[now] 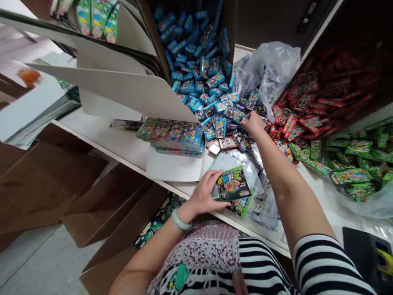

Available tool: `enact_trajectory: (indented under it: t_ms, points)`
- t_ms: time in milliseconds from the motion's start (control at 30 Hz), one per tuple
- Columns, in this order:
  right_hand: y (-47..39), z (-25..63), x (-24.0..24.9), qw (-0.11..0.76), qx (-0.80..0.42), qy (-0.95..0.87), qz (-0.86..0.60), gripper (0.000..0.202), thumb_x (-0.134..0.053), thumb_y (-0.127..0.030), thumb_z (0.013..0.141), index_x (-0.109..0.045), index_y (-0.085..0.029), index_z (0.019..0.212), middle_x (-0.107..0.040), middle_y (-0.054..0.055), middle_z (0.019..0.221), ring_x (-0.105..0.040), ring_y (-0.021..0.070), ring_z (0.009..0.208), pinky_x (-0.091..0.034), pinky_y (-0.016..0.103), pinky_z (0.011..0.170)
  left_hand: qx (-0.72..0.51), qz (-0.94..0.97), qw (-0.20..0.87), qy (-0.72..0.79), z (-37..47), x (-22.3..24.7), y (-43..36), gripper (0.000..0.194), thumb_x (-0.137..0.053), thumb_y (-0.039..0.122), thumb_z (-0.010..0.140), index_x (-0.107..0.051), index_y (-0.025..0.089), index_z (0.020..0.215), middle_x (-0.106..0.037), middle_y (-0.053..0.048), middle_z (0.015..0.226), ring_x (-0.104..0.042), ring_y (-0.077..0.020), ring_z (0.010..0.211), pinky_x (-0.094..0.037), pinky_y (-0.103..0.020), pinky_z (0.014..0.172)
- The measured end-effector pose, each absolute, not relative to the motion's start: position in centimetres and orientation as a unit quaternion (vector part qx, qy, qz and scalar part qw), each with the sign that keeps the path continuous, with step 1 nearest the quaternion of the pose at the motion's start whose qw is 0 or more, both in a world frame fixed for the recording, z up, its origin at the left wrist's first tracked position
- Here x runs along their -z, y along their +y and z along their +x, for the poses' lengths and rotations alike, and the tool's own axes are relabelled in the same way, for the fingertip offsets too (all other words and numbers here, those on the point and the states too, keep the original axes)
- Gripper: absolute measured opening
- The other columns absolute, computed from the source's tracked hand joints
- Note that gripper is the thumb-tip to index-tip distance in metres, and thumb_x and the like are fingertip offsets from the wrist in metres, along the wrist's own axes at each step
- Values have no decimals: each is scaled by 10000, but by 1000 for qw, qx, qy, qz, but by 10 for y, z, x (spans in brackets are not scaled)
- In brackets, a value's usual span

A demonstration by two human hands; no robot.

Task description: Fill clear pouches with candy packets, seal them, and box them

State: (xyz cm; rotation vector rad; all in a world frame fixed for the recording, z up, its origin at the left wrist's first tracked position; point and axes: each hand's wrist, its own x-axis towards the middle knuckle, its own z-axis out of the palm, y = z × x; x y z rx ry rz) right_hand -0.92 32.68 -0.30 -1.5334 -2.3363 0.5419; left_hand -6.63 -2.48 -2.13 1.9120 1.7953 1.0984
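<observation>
My left hand (206, 194) grips a dark printed bag (231, 184) with a green edge, thumb below and fingers along its left side. Under it lie a similar green-edged bag (241, 206) and a stack of clear plastic bags (264, 205). Farther back, my right hand (254, 123) reaches into the heap of small boxes, its fingertips closed at a small blue box (238, 116). Purple boxes (241, 141) lie just below that hand. The fingertips are partly hidden.
A carton of blue boxes (190, 49) spills forward at the back. Red boxes (307, 119) and green boxes (353, 176) are piled on the right. Crumpled plastic (279, 67) stands behind my right hand. Left is an open white carton (123, 90) with stacked flat packs (175, 135).
</observation>
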Motion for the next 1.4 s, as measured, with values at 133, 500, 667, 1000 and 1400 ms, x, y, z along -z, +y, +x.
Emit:
enact_trajectory:
  t_ms: [133,500,667,1000,1400]
  points:
    - [333,13,8,247,-343,-745,-516,325,-693,-322,732,-648,-160,1011,-694,85,978,-631,261,956,-505,429,899,-391,663,151,621,-69,20,-21,1045,-794,598,700,-271,257,1538,-466,-149,1324,-528,-340,1237,-495,-548,1055]
    - [245,154,26,294,-360,-847,-257,174,-667,-250,748,-684,-242,920,-609,66,1112,-575,246,1128,-439,472,1036,-420,643,121,629,-69,20,-19,980,-803,572,702,-343,259,1509,-491,-124,1307,-537,-319,1219,-503,-525,1045]
    - [221,188,46,198,-292,-907,-231,282,-515,-136,813,-721,-255,964,-593,93,1215,-539,271,1206,-411,524,1062,-417,641,91,638,-66,16,-13,966,-793,598,706,-360,251,1496,-499,-119,1283,-538,-307,1209,-495,-510,1052]
    - [164,168,42,159,-193,-887,-387,765,-755,-473,719,-505,-199,1388,-518,190,1385,-467,403,1302,-377,604,1077,-371,635,95,672,-56,17,-13,929,-778,599,722,-373,249,1481,-486,-121,1272,-543,-311,1194,-485,-536,1046]
    - [143,215,-61,220,-118,-954,-167,636,-685,-359,818,-475,-276,1412,-514,143,1390,-489,351,1273,-409,568,1055,-344,705,51,618,-56,17,-16,1015,-778,611,704,-317,220,1519,-475,-146,1282,-526,-334,1205,-479,-518,1047]
